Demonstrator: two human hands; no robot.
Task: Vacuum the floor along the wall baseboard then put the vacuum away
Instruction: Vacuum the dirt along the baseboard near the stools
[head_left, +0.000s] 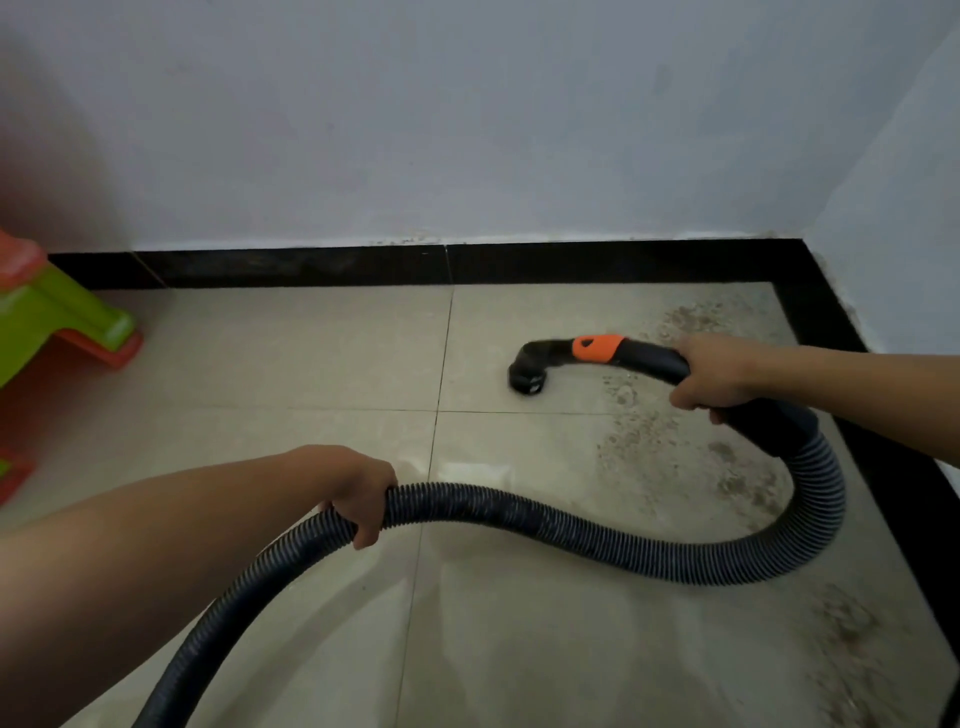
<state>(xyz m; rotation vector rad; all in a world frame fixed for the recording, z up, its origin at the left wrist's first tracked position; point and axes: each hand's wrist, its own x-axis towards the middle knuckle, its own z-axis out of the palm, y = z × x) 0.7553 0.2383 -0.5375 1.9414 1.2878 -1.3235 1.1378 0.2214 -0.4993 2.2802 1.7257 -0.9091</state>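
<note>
While the left hand (361, 493) grips the hose (597, 535), right hand (719, 371) fingers (693, 400) clasp the handle (652, 358) behind its nozzle (527, 376).

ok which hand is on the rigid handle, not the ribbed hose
The right hand, gripping the black handle just behind the orange collar; the left hand grips the ribbed hose farther back.

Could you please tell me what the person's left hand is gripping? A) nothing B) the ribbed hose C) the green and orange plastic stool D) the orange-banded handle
B: the left hand curls round the ribbed hose, while the right hand grips the orange-banded handle.
</note>
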